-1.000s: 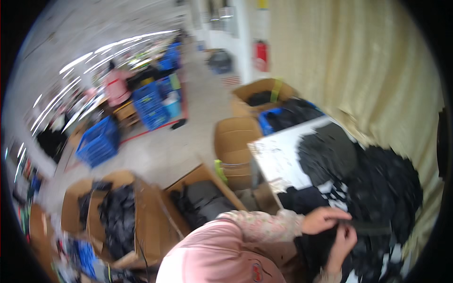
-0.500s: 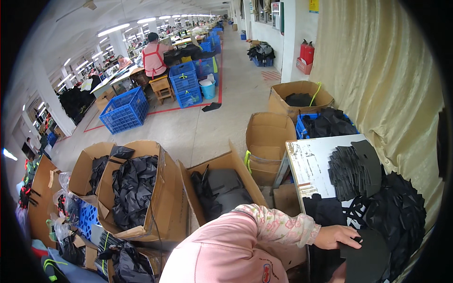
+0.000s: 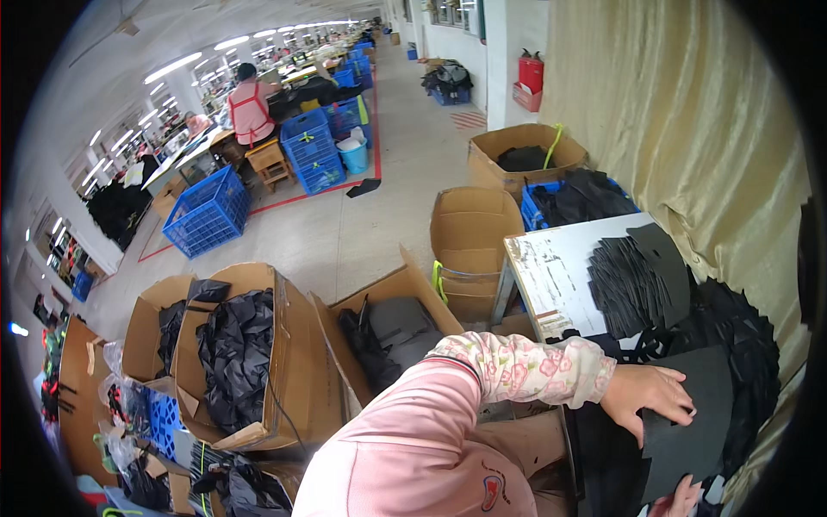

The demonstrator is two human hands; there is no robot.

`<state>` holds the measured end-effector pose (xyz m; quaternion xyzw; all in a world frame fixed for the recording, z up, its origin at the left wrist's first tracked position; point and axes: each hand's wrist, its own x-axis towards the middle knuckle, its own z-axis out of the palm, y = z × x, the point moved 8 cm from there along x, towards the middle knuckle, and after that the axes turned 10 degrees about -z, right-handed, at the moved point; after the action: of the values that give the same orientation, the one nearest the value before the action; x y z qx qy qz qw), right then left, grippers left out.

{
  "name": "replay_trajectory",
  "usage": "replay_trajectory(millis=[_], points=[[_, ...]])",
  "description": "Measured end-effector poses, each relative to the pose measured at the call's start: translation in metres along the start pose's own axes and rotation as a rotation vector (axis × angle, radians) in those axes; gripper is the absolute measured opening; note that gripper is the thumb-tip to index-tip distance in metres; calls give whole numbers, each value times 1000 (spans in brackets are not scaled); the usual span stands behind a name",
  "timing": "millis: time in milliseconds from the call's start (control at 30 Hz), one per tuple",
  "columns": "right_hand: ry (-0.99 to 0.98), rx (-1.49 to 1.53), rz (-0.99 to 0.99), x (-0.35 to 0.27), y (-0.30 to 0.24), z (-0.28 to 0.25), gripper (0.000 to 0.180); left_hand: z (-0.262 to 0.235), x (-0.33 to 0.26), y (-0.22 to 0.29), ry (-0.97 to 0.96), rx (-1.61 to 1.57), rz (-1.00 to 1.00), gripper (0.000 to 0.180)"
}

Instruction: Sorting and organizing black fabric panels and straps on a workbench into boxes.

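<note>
**Head view: two hands on a black cut sheet at the near edge of the worktable**

The left hand [image 3: 648, 395] lies palm down with fingers spread flat on the top edge of a black cut sheet [image 3: 689, 426] (foam or felt, the material cannot be told). It presses the sheet and does not close on it. The right hand [image 3: 680, 500] shows only as fingertips at the sheet's lower edge; whether it grips the sheet cannot be told. The sheet rests on a heap of black cut pieces [image 3: 741, 362] at the near right corner of the white worktable [image 3: 556, 276], its long axis running roughly away from the person, directly under and between the hands, the left hand nearer its middle. A fanned stack of black pieces [image 3: 633, 284] lies toward the table's far edge. Open cardboard boxes [image 3: 258, 345] stand left of the table.
</note>
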<state>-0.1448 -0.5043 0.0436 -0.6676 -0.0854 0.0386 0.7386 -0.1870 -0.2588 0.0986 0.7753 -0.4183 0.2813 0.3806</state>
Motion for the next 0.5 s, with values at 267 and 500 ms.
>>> replay_trajectory(millis=[267, 500], points=[[138, 17, 38, -10, 65, -57, 41, -38, -4, -69, 565, -722, -765, 14], [118, -16, 197, -30, 135, -109, 27, -82, -104, -159, 891, -613, -966, 22]])
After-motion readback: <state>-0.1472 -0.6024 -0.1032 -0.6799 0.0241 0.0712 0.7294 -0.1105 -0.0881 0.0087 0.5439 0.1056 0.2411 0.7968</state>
